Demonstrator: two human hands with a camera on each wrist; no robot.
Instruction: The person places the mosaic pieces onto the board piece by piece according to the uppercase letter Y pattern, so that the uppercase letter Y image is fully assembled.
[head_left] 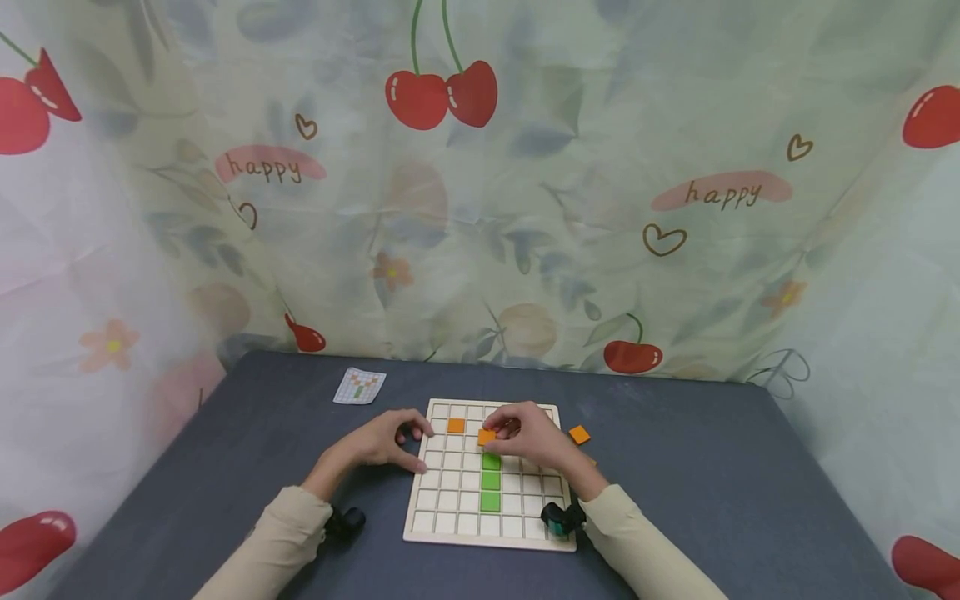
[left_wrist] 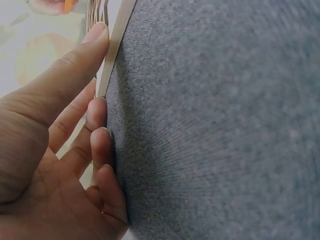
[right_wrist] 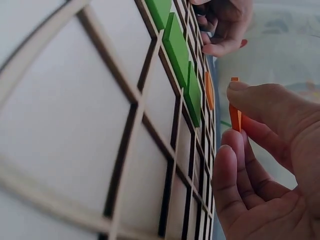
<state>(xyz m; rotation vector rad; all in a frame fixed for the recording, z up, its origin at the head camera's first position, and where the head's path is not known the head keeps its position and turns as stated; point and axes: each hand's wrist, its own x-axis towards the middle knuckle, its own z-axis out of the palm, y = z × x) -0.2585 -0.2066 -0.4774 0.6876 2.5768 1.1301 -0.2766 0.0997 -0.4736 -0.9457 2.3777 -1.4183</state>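
Observation:
A wooden grid board (head_left: 467,524) with white squares lies on the dark cloth. Three green tiles (head_left: 491,481) stand in one column of it, and an orange tile (head_left: 456,426) sits in a cell at the upper left. My right hand (head_left: 528,433) is over the board and pinches another orange tile (right_wrist: 235,107) between thumb and fingertips, just beyond the top green tile. At the board's left edge rests my left hand (head_left: 386,437), its thumb (left_wrist: 75,62) against the wooden rim and its other fingers loosely bent beside it.
A small pattern card (head_left: 360,386) with coloured squares lies at the back left of the table (head_left: 285,400). Right of the board is a loose orange tile (head_left: 579,434), with another orange piece partly hidden by the right forearm. A printed curtain (head_left: 525,208) hangs behind.

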